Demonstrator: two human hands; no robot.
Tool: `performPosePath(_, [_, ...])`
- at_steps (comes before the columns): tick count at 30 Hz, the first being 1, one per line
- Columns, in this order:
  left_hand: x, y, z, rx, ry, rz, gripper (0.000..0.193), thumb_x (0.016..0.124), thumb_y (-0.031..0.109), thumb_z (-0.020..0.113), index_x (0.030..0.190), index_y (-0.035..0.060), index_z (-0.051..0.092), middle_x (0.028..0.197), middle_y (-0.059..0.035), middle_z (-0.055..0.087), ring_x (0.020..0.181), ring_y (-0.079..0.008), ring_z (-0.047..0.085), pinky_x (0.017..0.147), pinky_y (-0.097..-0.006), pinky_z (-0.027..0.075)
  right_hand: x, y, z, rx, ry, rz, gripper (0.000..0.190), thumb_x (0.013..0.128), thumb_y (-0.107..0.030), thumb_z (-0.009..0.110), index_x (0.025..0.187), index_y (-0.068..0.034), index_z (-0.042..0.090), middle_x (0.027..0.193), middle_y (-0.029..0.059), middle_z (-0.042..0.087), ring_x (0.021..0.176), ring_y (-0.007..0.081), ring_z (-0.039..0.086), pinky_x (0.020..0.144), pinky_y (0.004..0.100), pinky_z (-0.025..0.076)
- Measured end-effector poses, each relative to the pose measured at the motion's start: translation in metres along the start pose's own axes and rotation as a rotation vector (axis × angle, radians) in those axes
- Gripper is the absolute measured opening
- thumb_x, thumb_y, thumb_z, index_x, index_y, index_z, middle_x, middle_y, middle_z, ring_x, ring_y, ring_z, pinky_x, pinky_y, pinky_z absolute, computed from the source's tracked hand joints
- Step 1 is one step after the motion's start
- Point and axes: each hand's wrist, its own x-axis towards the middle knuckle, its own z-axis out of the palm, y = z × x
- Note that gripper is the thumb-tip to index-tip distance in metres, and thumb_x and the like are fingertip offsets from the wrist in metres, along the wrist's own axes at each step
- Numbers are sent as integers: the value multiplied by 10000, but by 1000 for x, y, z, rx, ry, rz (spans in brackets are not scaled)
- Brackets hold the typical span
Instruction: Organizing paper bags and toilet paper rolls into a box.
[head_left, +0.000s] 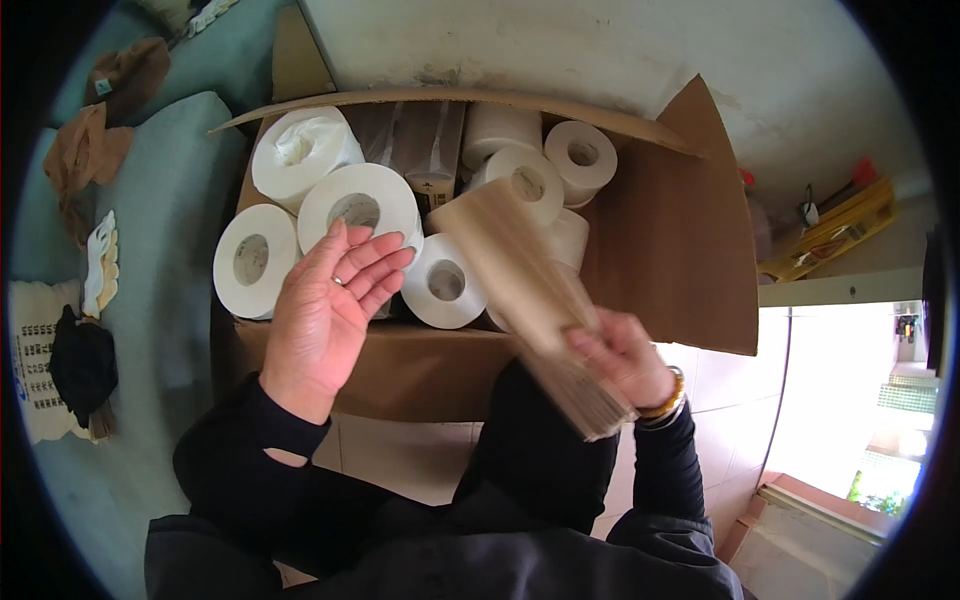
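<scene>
My right hand (622, 356) grips a bundle of flat brown paper or film sleeves (517, 262), blurred by motion and tilted across the front of a cardboard box. My left hand (322, 322) is palm up, holding nothing, with its fingers apart in front of a white roll (394, 195). Inside the open cardboard box (667, 240) lie several white rolls with cardboard cores, among them one at the left (253, 262) and one at the front middle (444, 281). Plastic-wrapped brown packs (409, 139) stand between the rolls at the back. The bundle hides part of the right-hand rolls.
To the left is a pale green sofa (172, 225) with brown cloths (86, 150), white gloves (101, 262) and a black cloth (84, 367) on it. A stained wall (600, 52) rises behind the box. A yellow package (832, 232) lies on a ledge at right.
</scene>
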Motion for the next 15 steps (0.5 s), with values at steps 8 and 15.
performPosePath(8, [-3,-10,-1,73,-13,-73,249,934,262,598,1043,39,599,1013,-133,652,966,-240,629,859,-342,476,6,156,-72,-162,725,212,337,950,-253,520,958,68,622,888,191,660,803,304,630,735,385,485])
performPosePath(15, [-6,-15,-9,111,36,-103,193,916,218,606,1018,55,614,944,-106,661,896,-215,630,808,-319,474,92,172,-88,-681,790,440,370,887,-258,509,924,95,615,966,340,605,982,499,573,841,515,472])
